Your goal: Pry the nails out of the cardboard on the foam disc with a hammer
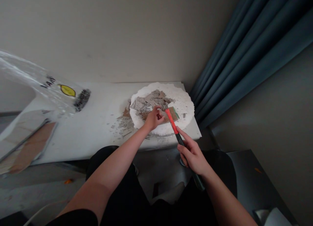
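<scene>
My right hand (192,154) is wrapped round the dark grip of a long tool with a red and black handle (172,121); the tool looks like a hammer, but its head is not clear. Its red end meets a flat brownish piece with a green edge (174,113). Close by on the left, my left hand (154,118) has its fingers curled in a pinch over grey crumbled rubble (146,102). Whatever those fingers hold, if anything, is too small to make out. The rubble lies on a round white mat with a wavy rim (187,103).
More grey crumbs (124,123) are scattered across the white table (83,131) left of the mat. A clear plastic bag with a yellow lemon print (67,90) lies at the left, with flat brown pieces (34,147) nearer me. Blue curtains (234,50) hang at the right.
</scene>
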### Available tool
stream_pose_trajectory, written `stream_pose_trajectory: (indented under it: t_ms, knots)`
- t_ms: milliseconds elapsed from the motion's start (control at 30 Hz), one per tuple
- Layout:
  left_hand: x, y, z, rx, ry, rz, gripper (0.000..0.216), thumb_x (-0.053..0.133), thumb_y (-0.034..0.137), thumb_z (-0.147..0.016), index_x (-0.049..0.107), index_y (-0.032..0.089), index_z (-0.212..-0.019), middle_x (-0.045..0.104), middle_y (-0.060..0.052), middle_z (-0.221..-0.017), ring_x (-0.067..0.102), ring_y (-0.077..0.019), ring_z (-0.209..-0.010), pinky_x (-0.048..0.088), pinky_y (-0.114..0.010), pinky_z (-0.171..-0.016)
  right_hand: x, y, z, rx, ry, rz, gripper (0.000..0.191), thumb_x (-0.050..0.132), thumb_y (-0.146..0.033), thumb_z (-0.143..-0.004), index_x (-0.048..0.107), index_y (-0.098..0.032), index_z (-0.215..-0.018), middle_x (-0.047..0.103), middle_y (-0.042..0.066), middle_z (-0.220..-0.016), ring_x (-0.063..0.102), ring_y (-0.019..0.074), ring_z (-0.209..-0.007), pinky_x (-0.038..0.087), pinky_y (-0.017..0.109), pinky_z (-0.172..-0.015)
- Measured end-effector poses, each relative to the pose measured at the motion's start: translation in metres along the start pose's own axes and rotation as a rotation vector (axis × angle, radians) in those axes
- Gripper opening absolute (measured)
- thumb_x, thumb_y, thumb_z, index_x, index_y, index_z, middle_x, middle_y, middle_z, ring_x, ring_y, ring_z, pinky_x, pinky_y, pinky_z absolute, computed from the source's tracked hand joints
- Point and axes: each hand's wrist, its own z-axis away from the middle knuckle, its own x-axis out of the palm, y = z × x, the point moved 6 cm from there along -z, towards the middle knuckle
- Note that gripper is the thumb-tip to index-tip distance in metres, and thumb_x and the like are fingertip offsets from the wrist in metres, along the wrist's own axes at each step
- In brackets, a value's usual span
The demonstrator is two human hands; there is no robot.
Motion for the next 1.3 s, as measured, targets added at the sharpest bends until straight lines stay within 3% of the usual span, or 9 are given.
stream_pose_trajectory:
  t_ms: [400, 1300]
  knots:
    - [-0.002, -0.003, -0.001, 0.003, 0.016, -0.059, 0.048, 0.067, 0.023, -0.077, 0.044, 0.020, -0.119, 0.057, 0.009, -0.068, 0.053, -0.0095, -0.057, 0.040, -0.023, -0.057, -0.001, 0.001, -0.001, 0.010, 0.010, 0.016, 0.070, 0.057, -0.029, -0.097, 0.031, -0.027, -0.162, 0.042, -0.012, -0.054, 0.036, 0.0067, -0.033, 0.030, 0.016, -0.032]
    - [0.001, -0.002, 0.000, -0.033, -0.022, -0.095, 0.050, 0.064, 0.021, -0.078, 0.047, 0.019, -0.124, 0.056, 0.008, -0.068, 0.056, -0.0107, -0.062, 0.042, -0.025, -0.064, 0.000, 0.007, -0.004, 0.004, 0.028, -0.031, 0.074, 0.056, -0.031, -0.098, 0.024, -0.027, -0.165, 0.044, -0.013, -0.048, 0.036, 0.0075, -0.032, 0.032, 0.016, -0.033]
